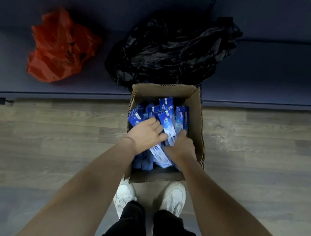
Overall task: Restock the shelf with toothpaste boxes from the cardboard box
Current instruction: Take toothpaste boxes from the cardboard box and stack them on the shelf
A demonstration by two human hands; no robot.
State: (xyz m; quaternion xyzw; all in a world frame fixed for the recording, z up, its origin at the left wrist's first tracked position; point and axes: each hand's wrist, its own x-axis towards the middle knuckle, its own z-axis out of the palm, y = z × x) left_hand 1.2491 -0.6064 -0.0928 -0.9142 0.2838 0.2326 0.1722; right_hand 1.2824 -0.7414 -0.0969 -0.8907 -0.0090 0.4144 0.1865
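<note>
I see my left hand (146, 134) down inside the carton (198, 122) at frame centre, fingers curled over the toothpaste boxes (166, 123), the fingertips tucked against one pale-ended box that leans across the pile. My right hand (181, 147) is just beside it, lower right, its fingers wrapped round the lower end of that same leaning box; the two hands nearly touch. The boxes are blue, stacked loosely and tilted at mixed angles, filling most of the carton.

The carton stands open on the wood-look floor (52, 135), its far edge against the low dark shelf (271, 82) that runs across the upper frame. On that shelf, a crumpled black bag (173, 52) lies just behind the carton, and a red bag (60, 46) sits in the upper left, apart from the black one. My white shoes (173, 197) are at the carton's near edge, lower centre.
</note>
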